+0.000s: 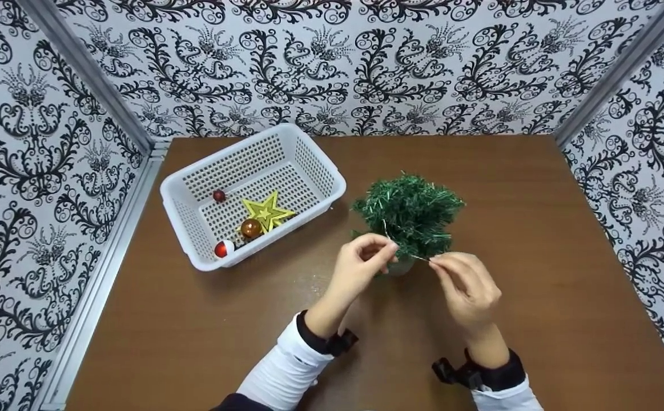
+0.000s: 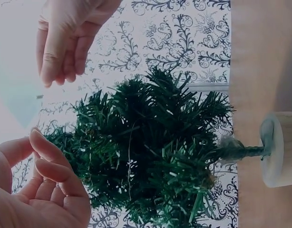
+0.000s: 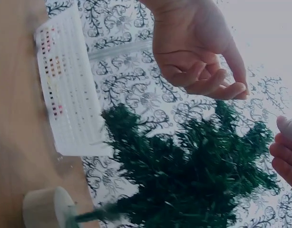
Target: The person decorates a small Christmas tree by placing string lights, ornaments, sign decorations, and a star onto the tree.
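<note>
A small green artificial Christmas tree (image 1: pixel 411 208) stands upright on a pale round base (image 2: pixel 283 151). My left hand (image 1: pixel 361 264) is in front of it, pinching a thin silvery wire (image 1: pixel 420 258) between thumb and index finger. To the right, my right hand (image 1: pixel 469 288) pinches the same wire, so a short length spans the gap between the hands. More wire (image 2: pixel 130 164) lies against the branches in the left wrist view. Both hands are near the treetop in the wrist views. The far side of the tree is hidden.
A white plastic basket (image 1: pixel 194 262) sits on the brown table (image 1: pixel 537 228) to the left. Inside are a yellow star (image 1: pixel 269 211), an orange-brown ball (image 1: pixel 250 228), a small dark red ball (image 1: pixel 219 196) and a red-and-white ornament (image 1: pixel 221 249). Patterned walls surround the table.
</note>
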Available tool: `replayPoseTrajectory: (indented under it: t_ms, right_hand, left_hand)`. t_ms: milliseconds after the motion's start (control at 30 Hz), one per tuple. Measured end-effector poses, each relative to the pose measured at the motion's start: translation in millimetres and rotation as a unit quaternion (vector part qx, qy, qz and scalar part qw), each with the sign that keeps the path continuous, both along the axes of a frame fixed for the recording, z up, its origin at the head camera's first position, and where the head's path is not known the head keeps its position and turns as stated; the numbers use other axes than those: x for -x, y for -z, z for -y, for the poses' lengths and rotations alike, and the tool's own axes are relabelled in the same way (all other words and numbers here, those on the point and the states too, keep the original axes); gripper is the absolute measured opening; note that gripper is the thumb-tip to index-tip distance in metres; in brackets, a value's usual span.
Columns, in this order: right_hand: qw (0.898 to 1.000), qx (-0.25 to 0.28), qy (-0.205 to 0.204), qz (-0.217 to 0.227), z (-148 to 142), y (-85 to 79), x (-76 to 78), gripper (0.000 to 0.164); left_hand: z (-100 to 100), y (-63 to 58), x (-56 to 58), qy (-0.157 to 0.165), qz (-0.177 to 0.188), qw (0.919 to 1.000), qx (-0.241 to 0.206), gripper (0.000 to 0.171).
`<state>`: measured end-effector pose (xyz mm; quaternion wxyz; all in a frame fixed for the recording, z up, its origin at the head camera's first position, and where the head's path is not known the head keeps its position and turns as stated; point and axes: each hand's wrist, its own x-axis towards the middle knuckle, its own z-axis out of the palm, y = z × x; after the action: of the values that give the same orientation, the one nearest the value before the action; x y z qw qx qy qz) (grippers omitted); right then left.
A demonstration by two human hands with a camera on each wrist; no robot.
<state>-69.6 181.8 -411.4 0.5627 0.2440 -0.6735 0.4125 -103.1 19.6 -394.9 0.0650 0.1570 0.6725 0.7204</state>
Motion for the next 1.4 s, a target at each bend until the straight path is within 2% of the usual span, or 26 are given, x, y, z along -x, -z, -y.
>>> replayPoseTrajectory:
  t_ms: [133, 433, 667, 800, 900, 1000, 1167, 1300, 1400]
  right_hand:
    - [1.0, 0.001, 0.004, -0.005, -5.2, -2.9, -0.8, 0.013]
    - [0.998, 0.031, 0.052, -0.007, -27.1, -4.3, 5.0, 0.01]
    - [0.992, 0.016, 0.117, 0.036, -49.4, -4.7, 22.7, 0.01]
    - [0.988, 0.0, 0.146, 0.058, -62.1, -2.8, 38.5, 0.02]
    - [0.985, -0.022, 0.157, 0.061, -72.4, 3.4, 51.5, 0.024]
    - [0.983, -0.059, 0.16, 0.067, -80.9, 11.1, 62.1, 0.02]
    - [0.976, -0.105, 0.174, 0.081, -87.1, 20.4, 75.1, 0.013]
    - [0.974, -0.104, 0.177, 0.096, -88.3, 23.1, 83.0, 0.012]
    - [0.975, -0.092, 0.159, 0.125, -88.7, 23.3, 86.7, 0.009]
  left_hand:
    - [0.9, 0.4, 3.5, -0.011, -0.014, 0.9999, 0.0, 0.016]
    - [12.7, 0.1, 17.3, -0.087, -0.035, 0.9953, -0.025, 0.015]
    - [25.7, 0.1, 26.3, -0.131, -0.047, 0.9902, -0.014, 0.018]
    - [31.5, 2.3, 29.4, -0.148, -0.05, 0.9877, 0.005, 0.019]
    - [38.4, 8.1, 33.8, -0.154, -0.044, 0.987, 0.013, 0.02]
    - [49.3, 20.2, 43.7, -0.164, -0.046, 0.9852, 0.017, 0.023]
    - [72.2, 34.0, 59.9, -0.204, -0.051, 0.9776, 0.017, 0.023]
    - [83.9, 25.8, 56.9, -0.227, -0.034, 0.9732, 0.015, 0.022]
    - [84.6, 18.2, 51.6, -0.233, -0.016, 0.9723, 0.01, 0.022]
